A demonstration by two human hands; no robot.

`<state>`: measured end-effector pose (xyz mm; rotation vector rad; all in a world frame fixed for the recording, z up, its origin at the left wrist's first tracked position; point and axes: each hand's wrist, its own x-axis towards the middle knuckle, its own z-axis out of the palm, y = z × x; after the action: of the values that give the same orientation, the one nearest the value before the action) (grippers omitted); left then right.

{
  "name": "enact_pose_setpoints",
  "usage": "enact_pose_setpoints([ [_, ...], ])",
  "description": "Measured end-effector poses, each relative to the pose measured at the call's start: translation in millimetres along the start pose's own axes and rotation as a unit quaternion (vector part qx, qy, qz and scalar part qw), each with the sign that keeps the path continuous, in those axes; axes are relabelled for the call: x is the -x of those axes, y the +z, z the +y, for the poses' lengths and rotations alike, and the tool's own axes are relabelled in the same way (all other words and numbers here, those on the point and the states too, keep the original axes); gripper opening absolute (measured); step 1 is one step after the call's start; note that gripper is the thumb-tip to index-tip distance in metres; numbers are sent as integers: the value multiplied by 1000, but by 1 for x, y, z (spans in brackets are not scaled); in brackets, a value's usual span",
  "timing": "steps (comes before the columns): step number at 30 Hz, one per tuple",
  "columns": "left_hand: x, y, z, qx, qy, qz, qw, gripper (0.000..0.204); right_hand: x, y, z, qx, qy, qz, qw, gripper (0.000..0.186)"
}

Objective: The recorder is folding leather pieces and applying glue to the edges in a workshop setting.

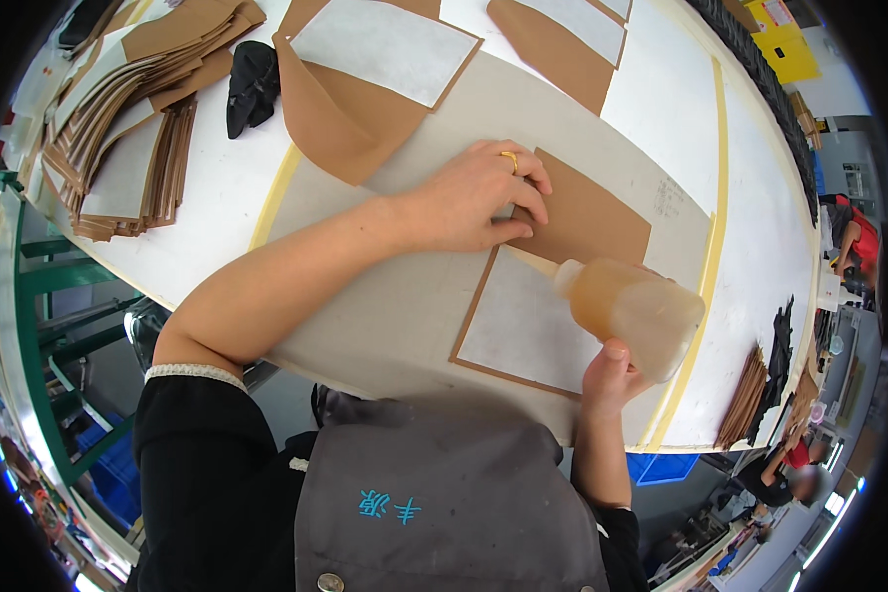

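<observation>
My right hand (614, 379) is wrapped round a translucent squeeze bottle (641, 314) of amber liquid. The bottle lies tilted, its narrow nozzle pointing left at a brown leather-like piece (592, 209). My left hand (476, 197), with a ring on one finger, has bent fingers and thumb closed at the left edge of that piece. Below the nozzle, a white backing panel (513, 321) with a brown border lies flat, joined to or overlapped by the brown piece; which one I cannot tell. Both rest on a grey board (365, 296).
Stacked brown pieces (133, 128) fill the table's far left, with a crumpled black cloth (254, 87) beside them. Larger brown panels with white backing (385, 49) lie at the back. Yellow tape strips (705, 296) cross the white table. More brown strips (742, 400) stand at the right edge.
</observation>
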<state>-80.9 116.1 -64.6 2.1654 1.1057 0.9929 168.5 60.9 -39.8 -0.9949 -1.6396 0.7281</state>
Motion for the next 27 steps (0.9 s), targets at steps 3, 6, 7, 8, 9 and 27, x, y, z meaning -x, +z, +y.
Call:
enact_pose_setpoints([
  [3,0,2,-1,1,5,2,1000,15,15,-12,3,1,72,21,997,74],
  [6,-1,0,-2,-4,7,-5,1000,14,19,-20,10,-13,96,11,995,72],
  [7,-1,0,-2,-3,5,-8,1000,14,21,-21,10,-14,99,12,995,72],
  [8,-1,0,-3,-4,7,-7,1000,14,23,-23,10,-32,109,12,994,72],
  [9,-1,-1,-4,-5,10,-5,1000,13,25,-24,9,-50,117,12,992,72],
  [27,-38,9,13,-77,-11,-42,996,41,-49,-113,33,-455,261,229,820,52],
])
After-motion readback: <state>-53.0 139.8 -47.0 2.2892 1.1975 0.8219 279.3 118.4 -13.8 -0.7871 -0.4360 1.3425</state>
